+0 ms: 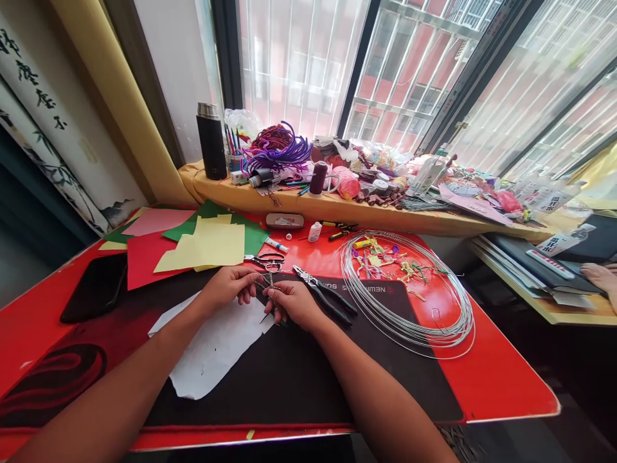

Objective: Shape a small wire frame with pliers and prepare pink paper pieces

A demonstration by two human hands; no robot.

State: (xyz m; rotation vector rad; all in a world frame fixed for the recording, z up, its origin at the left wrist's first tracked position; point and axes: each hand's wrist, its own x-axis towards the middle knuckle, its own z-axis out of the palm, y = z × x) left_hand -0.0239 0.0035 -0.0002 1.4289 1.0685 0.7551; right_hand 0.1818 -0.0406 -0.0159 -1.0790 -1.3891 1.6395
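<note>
Between my two hands is a small twisted wire piece (270,281) with thin strands; its full shape is partly covered by my fingers. My left hand (236,284) pinches it from the left, fingertips closed. From the right, my right hand (292,301) grips it between thumb and fingers. Under and beside my left hand lies a torn sheet of white paper (212,350). Black-handled pliers (325,294) rest just right of my right hand. Scissors (267,260) lie just beyond my fingers.
A large coil of silvery wire (347,283) lies at right, with coloured scraps (385,260) inside its loop. Coloured paper sheets (207,244) and a black phone (96,286) are at left. A cluttered ledge (231,196) runs behind. Another person's hand (600,275) shows at far right.
</note>
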